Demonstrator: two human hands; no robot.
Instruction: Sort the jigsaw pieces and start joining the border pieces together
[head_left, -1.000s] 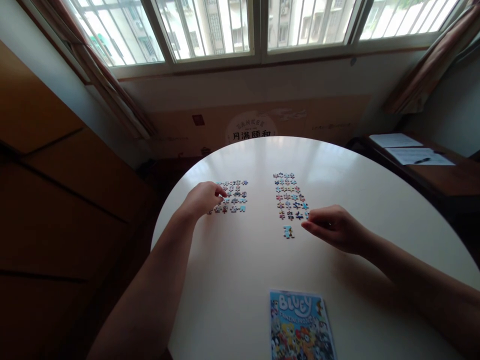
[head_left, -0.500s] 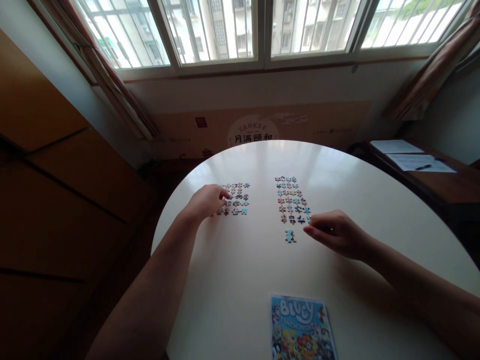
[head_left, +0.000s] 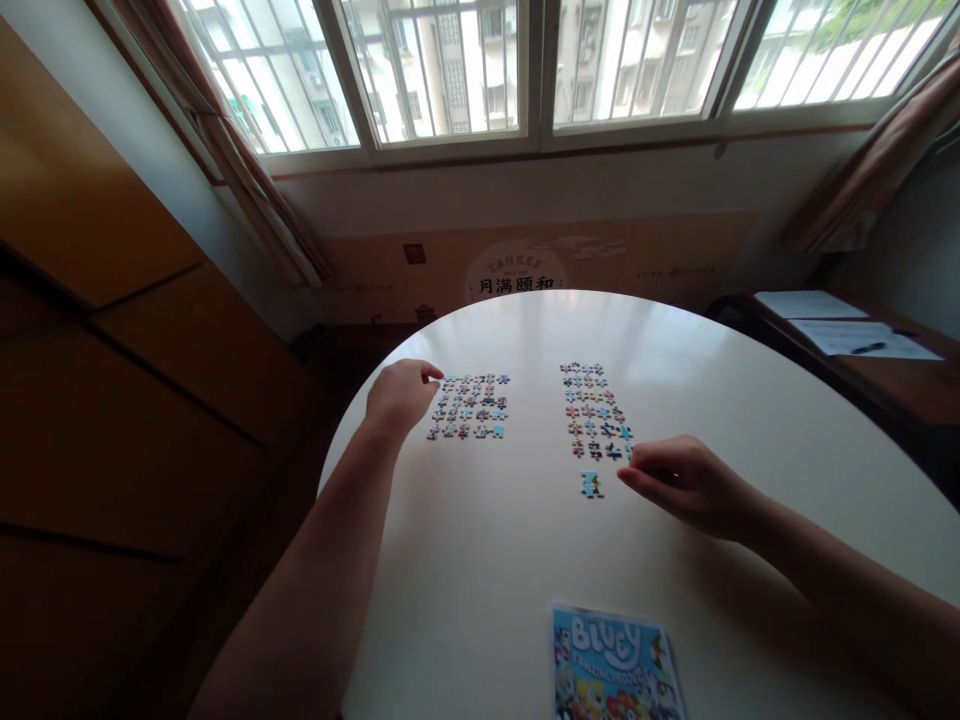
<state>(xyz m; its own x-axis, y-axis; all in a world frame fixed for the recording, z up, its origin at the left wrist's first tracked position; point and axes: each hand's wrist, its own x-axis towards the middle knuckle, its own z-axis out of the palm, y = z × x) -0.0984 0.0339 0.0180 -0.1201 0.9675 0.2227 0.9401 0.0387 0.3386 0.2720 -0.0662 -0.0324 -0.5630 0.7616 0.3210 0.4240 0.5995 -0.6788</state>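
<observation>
Several small jigsaw puzzle pieces lie in rows on the white table, forming a left group [head_left: 466, 414] and a right group [head_left: 594, 397]. My left hand [head_left: 403, 393] is at the far left corner of the left group, its index finger and thumb slightly apart, with nothing visible between them. Beside the near right corner of the right group, my right hand [head_left: 679, 482] is closed, its fingers curled towards the thumb. Whatever it may hold is hidden. Just left of that thumb, a small joined blue and yellow puzzle section [head_left: 592, 485] lies apart from the rows.
Nearest me on the round white table [head_left: 465, 570] lies a blue picture sheet [head_left: 611, 665] reading "Bluey". Papers [head_left: 862, 337] and a dark pen rest on a brown surface at the right. A wooden cabinet [head_left: 97, 410] stands left; windows are beyond the table.
My left hand has moved left and away from me, off the middle of the left group, uncovering its pieces. The right hand stays in place by the right group. The view has shifted slightly.
</observation>
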